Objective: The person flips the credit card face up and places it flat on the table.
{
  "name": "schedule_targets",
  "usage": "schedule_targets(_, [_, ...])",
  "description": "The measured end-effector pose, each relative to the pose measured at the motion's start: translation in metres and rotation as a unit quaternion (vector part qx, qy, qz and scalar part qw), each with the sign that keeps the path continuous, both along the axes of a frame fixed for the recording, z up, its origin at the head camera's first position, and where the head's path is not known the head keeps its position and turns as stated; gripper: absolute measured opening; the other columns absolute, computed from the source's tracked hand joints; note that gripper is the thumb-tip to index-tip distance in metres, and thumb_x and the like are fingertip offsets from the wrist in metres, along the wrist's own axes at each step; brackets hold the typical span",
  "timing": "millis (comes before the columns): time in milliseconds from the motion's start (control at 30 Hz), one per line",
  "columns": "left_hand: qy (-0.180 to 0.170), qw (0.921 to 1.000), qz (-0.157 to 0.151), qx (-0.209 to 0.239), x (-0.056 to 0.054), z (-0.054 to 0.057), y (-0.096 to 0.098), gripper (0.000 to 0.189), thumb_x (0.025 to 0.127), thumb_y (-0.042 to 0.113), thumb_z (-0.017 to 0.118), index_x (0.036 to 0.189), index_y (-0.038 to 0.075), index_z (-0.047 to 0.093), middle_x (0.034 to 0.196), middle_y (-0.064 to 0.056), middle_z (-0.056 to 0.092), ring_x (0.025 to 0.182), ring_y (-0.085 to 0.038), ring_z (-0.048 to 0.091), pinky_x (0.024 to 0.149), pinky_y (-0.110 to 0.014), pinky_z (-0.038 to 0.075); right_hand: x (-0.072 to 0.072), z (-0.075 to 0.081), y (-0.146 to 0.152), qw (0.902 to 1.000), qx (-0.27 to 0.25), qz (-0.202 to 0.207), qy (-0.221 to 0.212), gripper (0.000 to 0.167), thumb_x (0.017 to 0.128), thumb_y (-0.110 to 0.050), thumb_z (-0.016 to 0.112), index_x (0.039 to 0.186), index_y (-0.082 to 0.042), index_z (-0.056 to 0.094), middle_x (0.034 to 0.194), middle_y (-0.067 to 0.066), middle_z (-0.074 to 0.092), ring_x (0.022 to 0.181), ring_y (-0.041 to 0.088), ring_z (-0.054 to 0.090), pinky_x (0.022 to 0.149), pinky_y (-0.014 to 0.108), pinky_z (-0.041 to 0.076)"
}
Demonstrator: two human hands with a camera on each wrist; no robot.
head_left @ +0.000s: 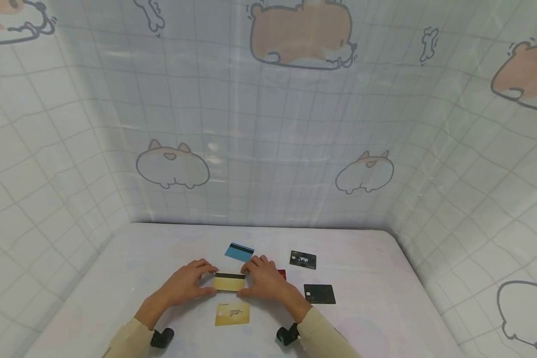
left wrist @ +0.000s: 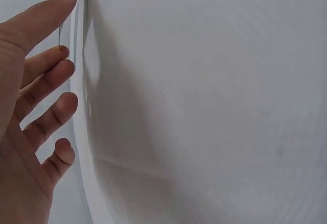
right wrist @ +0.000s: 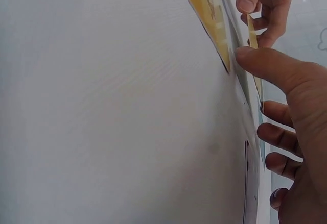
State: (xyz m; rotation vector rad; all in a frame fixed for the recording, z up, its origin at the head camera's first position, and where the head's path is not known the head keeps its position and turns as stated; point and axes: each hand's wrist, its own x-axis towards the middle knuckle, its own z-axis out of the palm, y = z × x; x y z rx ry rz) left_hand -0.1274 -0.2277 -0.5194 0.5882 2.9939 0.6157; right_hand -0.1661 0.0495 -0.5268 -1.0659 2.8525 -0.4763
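A gold card with a black stripe (head_left: pixel 229 283) is held by its two short ends between my hands. My left hand (head_left: pixel 187 282) pinches the left end with thumb and forefinger, the other fingers spread. At the right end my right hand (head_left: pixel 268 281) grips it the same way. In the right wrist view the held card (right wrist: pixel 252 32) appears nearly edge-on, close above the table. Nearer to me lies a second gold card (head_left: pixel 232 314), face up. A blue card with a dark stripe (head_left: pixel 239 252) lies beyond my hands. My right hand partly hides a red card (head_left: pixel 282 274).
To the right lie a black VIP card (head_left: pixel 303 259) and another black card (head_left: pixel 319 294) closer to me. All rest on a pale cloth-covered table (head_left: pixel 367 258). A patterned curtain (head_left: pixel 268 124) stands behind it and along both sides.
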Motion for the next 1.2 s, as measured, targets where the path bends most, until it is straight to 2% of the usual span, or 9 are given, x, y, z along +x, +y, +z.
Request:
schedule_targets(633, [-0.032,0.9994,0.001,0.012,-0.0011,0.0016,0.0008,0.057,0.078,0.055,0.08,0.123,0.022,0.069,0.117,0.009,0.06,0.113,-0.019,0.058,0.099,-0.051,0.047,0.001,0.003,-0.001,0.9996,-0.022,-0.005,-0.018,0.054,0.084,-0.062,0.07,0.12,-0.023,0.063,0.113,-0.01,0.053,0.102,0.01,0.044,0.084,0.031,0.042])
schedule_targets(900, [-0.021,0.9996,-0.014,0.014,0.0024,0.0033,0.0006,0.054,0.078,0.053,0.081,0.121,0.022,0.07,0.115,0.008,0.06,0.109,-0.017,0.058,0.096,-0.049,0.048,0.0009,0.0003,-0.0013,0.9991,-0.035,-0.007,-0.023,0.053,0.084,-0.062,0.068,0.12,-0.023,0.061,0.114,-0.011,0.053,0.103,0.008,0.044,0.087,0.031,0.043])
schedule_targets(1200, [-0.028,0.9994,-0.015,0.011,-0.0039,-0.0004,-0.0032,0.057,0.078,0.059,0.079,0.121,0.022,0.069,0.117,0.01,0.06,0.111,-0.018,0.058,0.097,-0.05,0.048,0.001,0.0051,-0.0031,0.9982,-0.048,-0.018,-0.03,0.052,0.084,-0.06,0.068,0.12,-0.023,0.06,0.114,-0.01,0.054,0.106,0.009,0.047,0.092,0.034,0.044])
